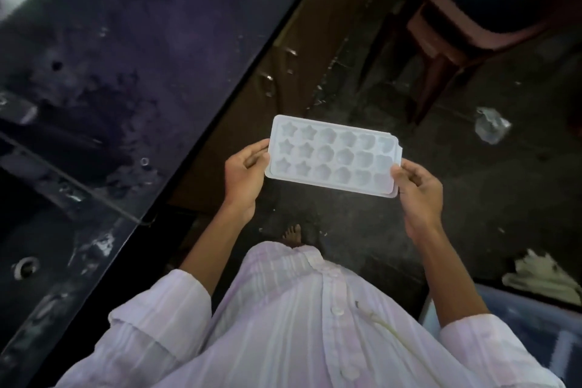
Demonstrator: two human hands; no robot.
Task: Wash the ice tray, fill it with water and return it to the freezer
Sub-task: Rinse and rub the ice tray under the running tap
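Tray (333,156): white, held flat in front of the body, above the floor and well right of the counter edge. Three rows of six moulds are seen, with stars at the left end and rounder shapes further right. A second rim shows under the right end. Whether the moulds hold water cannot be told.
Left hand (245,173): the tray's left short end is gripped, with the thumb laid along the rim and the fingers curled underneath.
Right hand (415,189): the tray's right near corner is pinched, with the thumb on top and the fingers curled below.
Counter (110,41): dark and glossy, running along the left side, with wet marks on it.
Floor (409,246): dark and stained; a bare foot (293,235) is seen below the tray.
Chair (441,41): reddish-brown, at the upper right, well apart from the tray.
Plastic scrap (491,124): crumpled and clear, lying on the floor right of the tray.
Cloth (535,277): pale and rumpled, at the lower right.
Shirt (283,324): pale striped, buttoned, with the sleeves rolled above the forearms.
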